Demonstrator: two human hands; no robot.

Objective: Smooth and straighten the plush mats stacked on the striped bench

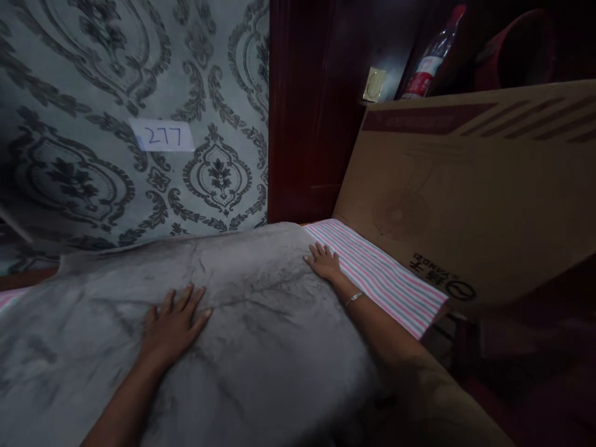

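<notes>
A grey plush blanket (261, 347) lies spread over the surface in front of me, with creases and darker brushed streaks in its pile. My left hand (170, 326) rests flat on its middle, fingers spread. Near the blanket's far right corner, my right hand (325, 262) is laid palm down with its fingers apart, and a bracelet circles that wrist. A pink, white and grey striped sheet (382, 273) shows from under the blanket on the right side. Neither hand grips anything.
A large cardboard box (465, 186) stands along the right side. Behind its top edge are a red-capped bottle (428, 65) and a red round container (493, 59). Patterned wallpaper (218, 174) bears a paper label (162, 135) reading 277, beside a dark red wooden panel (302, 112).
</notes>
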